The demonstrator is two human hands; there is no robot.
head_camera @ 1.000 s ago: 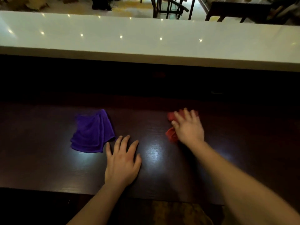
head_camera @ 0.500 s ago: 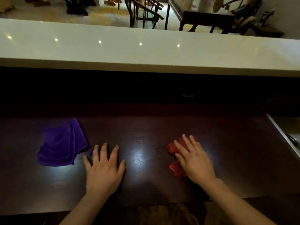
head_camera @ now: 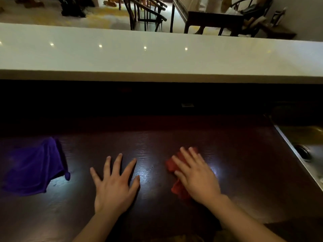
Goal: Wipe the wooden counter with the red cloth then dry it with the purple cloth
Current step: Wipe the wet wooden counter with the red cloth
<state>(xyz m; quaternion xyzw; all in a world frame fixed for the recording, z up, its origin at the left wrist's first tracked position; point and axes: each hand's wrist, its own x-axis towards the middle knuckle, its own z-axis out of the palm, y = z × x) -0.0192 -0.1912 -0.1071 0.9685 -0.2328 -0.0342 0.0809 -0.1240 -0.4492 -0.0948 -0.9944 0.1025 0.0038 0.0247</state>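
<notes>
Across the upper part of the frame we see a long pale ledge (head_camera: 157, 55), with dark chairs (head_camera: 145, 14) and a table (head_camera: 209, 18) in the room beyond it. Below it the dark wooden surface (head_camera: 157, 140) fills the lower half, glossy with patches of reflected light. At the right edge a metal sink (head_camera: 307, 145) is set into it, its drain showing. The purple cloth (head_camera: 33, 170) lies crumpled at the lower left, apart from both hands. Our left hand (head_camera: 113, 186) rests flat on the bare wood at lower centre, fingers (head_camera: 117, 163) spread and holding nothing. Just right of it, our right hand (head_camera: 197, 179) presses palm down on the red cloth (head_camera: 174, 187), fingers extended over it rather than curled; the cloth shows at the hand's left side.
</notes>
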